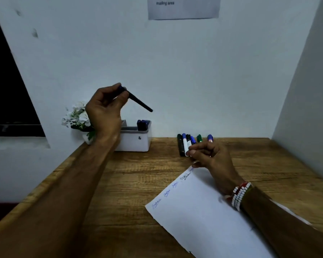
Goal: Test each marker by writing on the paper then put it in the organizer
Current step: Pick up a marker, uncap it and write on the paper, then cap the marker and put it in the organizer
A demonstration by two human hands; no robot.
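- You are on the put-away half of a cycle. Your left hand (104, 108) grips a dark marker (140, 103) by its upper end, raised above the organizer (136, 143), with the free end slanting down to the right.
- The organizer sits at the back of the table (119, 183) against the wall. A few blue-capped stored markers (143, 124) already stand in its right rear compartment.
- As I judge it, the next move is to tip the marker upright, lower it over an open compartment and let go. At this slant it would likely catch on the rim.
- Your right hand (211, 155) hovers with curled fingers at the near end of the row of markers (181, 144), well to the right of the organizer. Thumb and forefinger meet the tip of the white-barrelled marker (185, 146), but I cannot tell whether they pinch it or only touch it.
- The paper (203, 216) lies under your right forearm, with test scribbles along its far edge: several blue, one darker.
- Hidden or unclear:
  - Your fingers cover the held marker's upper end, so whether it is capped is not visible.
  - Your left wrist blocks the organizer's left side and part of the flowers (78, 116).
  - Your right hand covers the lower parts of several unsorted markers, so no sure count is possible.
  - The paper runs off the bottom edge — and the notice (183, 8) on the wall is cut off at the top.
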